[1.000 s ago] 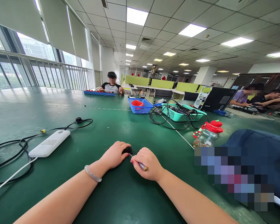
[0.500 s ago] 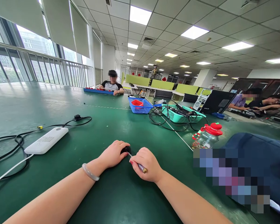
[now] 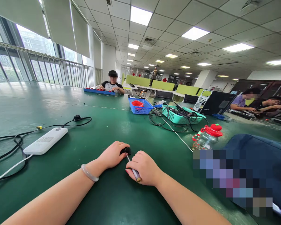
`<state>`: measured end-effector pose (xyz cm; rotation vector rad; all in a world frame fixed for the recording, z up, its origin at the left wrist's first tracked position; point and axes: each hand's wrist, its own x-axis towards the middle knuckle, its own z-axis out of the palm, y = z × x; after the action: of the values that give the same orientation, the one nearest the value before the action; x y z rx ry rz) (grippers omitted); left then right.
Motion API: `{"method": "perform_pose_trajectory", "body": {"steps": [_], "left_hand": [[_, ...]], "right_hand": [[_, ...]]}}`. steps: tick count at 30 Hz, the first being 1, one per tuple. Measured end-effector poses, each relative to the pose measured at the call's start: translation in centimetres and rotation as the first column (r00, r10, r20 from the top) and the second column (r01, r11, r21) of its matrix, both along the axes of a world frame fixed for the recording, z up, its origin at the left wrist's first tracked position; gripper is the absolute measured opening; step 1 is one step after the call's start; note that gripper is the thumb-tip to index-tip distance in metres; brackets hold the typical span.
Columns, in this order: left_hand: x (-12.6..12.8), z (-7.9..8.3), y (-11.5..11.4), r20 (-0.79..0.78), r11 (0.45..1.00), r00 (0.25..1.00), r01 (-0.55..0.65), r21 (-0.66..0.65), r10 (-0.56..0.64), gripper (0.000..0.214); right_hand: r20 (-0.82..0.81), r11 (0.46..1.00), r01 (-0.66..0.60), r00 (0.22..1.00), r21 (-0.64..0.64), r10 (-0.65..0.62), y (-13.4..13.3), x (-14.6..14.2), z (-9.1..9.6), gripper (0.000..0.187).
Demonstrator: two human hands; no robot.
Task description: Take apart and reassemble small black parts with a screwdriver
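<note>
My left hand (image 3: 115, 154) is closed around a small black object (image 3: 127, 151) at the middle of the green table (image 3: 103, 193); the fingers hide part of it, and its kind does not show. A screwdriver (image 3: 136, 175) with a purplish handle and a thin metal shaft is gripped in my right hand (image 3: 142, 168). Its shaft points up and to the left, with the tip at the black object. Whether the tip sits in a screw I cannot tell.
Left lies a white power bank (image 3: 46, 140) with black cables. Ahead stand a blue basket (image 3: 140, 109) and a teal basket (image 3: 182, 118) holding tangled cables. To the right are a red-lidded bottle (image 3: 208, 137) and a dark blue bag (image 3: 259, 156). Other people sit farther off.
My right hand has shifted slightly left and down, and the screwdriver now stands at a steeper angle in the picture. More of the black object shows. My left hand stays nearly in place.
</note>
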<state>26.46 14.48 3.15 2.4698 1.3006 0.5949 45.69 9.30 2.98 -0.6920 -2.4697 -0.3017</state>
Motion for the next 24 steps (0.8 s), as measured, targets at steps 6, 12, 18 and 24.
{"method": "perform_pose_trajectory", "body": {"steps": [6,12,18,24], "left_hand": [[0.07,-0.06,0.12,0.014,1.000,1.000,0.003,-0.006,-0.003,0.037],[0.03,-0.16,0.10,0.008,1.000,1.000,-0.007,0.016,0.006,0.040],[0.04,-0.24,0.08,0.006,0.999,1.000,-0.006,0.041,0.006,0.042],[0.09,-0.16,0.17,0.005,0.999,1.000,0.009,0.037,-0.009,0.038]], "right_hand": [[0.091,1.000,0.015,0.996,-0.025,-0.013,-0.04,-0.11,-0.26,0.013],[0.166,0.995,0.052,0.986,-0.089,-0.037,-0.16,-0.23,-0.15,0.012],[0.146,0.991,0.078,0.987,-0.107,-0.062,-0.30,-0.43,-0.01,0.012],[0.076,0.990,0.091,0.994,-0.107,-0.084,-0.34,-0.50,-0.04,0.011]]}}
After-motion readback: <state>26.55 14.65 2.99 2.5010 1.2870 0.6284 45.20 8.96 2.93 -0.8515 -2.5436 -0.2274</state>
